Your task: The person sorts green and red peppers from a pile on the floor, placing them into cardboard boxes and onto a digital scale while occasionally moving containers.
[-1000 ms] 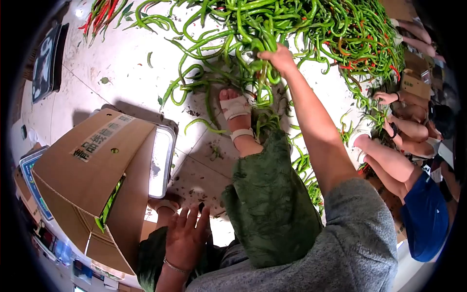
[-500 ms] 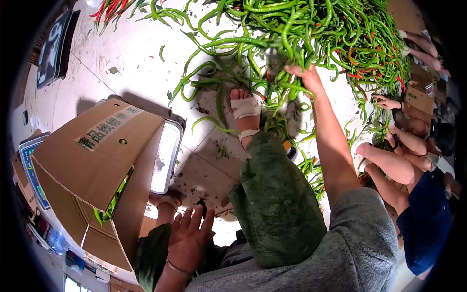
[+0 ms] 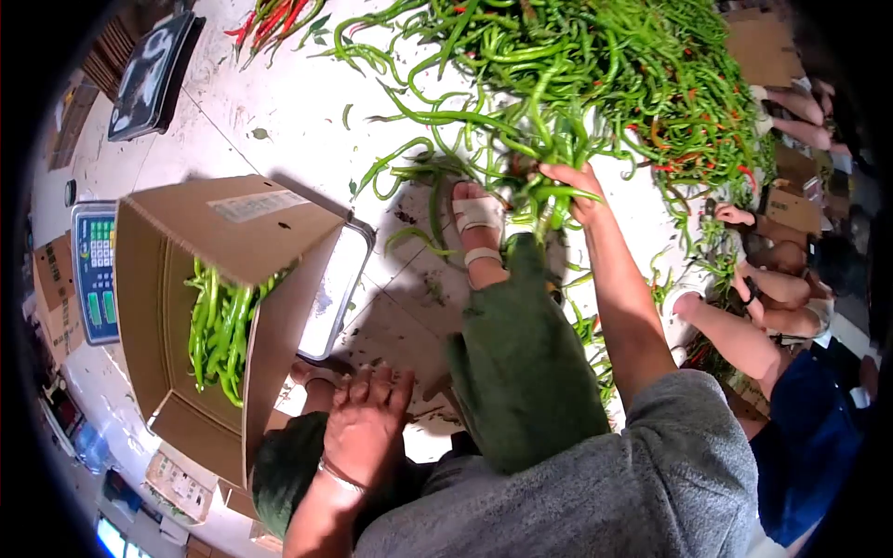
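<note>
My right hand (image 3: 577, 191) grips a bunch of long green peppers (image 3: 554, 139) above the floor, just beyond my sandalled foot. A large heap of green peppers (image 3: 595, 56), with a few red ones mixed in, spreads behind it. My left hand (image 3: 367, 414) is held over my left knee with its fingers stretched out and nothing in it. To its left stands an open cardboard box (image 3: 177, 391) with green peppers (image 3: 221, 335) inside. One flap of the box leans over its opening.
A digital scale display (image 3: 96, 270) is left of the box, beside a metal platform (image 3: 335, 293). A black-edged device (image 3: 153, 74) lies at the upper left, near red peppers (image 3: 279, 20). Other people's legs and hands (image 3: 735, 216) are at the right.
The view has shifted, and more of the box's inside and its peppers shows. My right hand still holds the bunch, slightly lower in view. The box flap sits at a different angle.
</note>
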The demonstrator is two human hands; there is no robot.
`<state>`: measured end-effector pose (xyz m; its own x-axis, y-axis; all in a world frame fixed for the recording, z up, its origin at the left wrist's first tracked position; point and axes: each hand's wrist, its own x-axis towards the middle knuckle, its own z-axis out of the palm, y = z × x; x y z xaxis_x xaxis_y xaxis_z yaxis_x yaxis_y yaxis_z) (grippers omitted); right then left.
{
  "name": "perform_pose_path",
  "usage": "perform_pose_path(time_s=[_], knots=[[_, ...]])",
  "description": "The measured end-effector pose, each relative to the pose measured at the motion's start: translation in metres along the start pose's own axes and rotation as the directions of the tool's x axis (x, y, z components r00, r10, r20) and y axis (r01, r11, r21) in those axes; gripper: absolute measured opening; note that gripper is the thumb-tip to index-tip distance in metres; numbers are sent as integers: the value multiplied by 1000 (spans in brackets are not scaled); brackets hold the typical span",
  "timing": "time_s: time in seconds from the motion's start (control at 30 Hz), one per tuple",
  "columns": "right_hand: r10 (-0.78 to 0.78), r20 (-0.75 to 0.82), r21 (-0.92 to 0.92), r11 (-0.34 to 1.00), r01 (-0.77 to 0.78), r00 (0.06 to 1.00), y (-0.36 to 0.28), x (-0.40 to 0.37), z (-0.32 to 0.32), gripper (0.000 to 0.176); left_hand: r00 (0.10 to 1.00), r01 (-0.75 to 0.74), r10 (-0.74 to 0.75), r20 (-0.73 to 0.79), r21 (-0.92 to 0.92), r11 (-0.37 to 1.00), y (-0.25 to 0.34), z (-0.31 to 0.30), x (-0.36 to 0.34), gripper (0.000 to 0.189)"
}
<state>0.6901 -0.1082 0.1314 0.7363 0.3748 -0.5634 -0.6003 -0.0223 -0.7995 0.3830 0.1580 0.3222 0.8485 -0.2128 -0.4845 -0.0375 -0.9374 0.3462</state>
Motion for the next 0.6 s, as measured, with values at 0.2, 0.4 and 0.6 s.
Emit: perform_pose_path(time_s=[0.2,0.4,0.6], knots=[[-142,331,51,990,133,933,-103,-110,-15,32,998,-50,52,-44,51,997,18,8,-25,54],[-232,479,-69,951,300,847,-179,-170,40,35,999,-29,30,-16,23,999,26,13,-36,49],[-166,673,-371,768,523,721,-254,-203,177,41,996,11,-13,-88,-23,1000,18,24,-43,35]])
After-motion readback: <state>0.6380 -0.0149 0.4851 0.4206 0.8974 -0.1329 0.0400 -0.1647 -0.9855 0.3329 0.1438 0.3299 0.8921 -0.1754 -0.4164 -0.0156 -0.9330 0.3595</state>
